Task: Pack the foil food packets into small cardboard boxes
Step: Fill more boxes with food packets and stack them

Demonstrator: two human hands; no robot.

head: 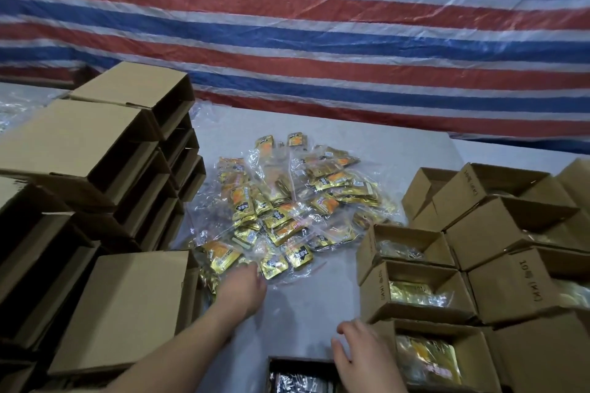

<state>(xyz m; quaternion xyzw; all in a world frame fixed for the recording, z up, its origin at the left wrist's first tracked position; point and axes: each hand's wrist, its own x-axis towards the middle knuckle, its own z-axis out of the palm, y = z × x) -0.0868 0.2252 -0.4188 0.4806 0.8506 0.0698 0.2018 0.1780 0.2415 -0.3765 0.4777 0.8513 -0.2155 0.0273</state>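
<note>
A heap of gold and orange foil food packets in clear plastic bags (pixel 287 201) lies on the grey table (pixel 367 143). My left hand (pixel 241 285) reaches into the near edge of the heap, its fingertips hidden among the packets. My right hand (pixel 360 351) hovers with relaxed fingers over the far corner of an open box (pixel 300 375) at the bottom edge, which holds dark packets. To the right stand several small open cardboard boxes (pixel 415 290) with packets inside.
Stacks of empty cardboard boxes (pixel 105 169) lie on their sides at the left, and one box (pixel 127 306) sits by my left forearm. A striped red, white and blue tarp (pixel 287 41) with two white signs hangs behind the table.
</note>
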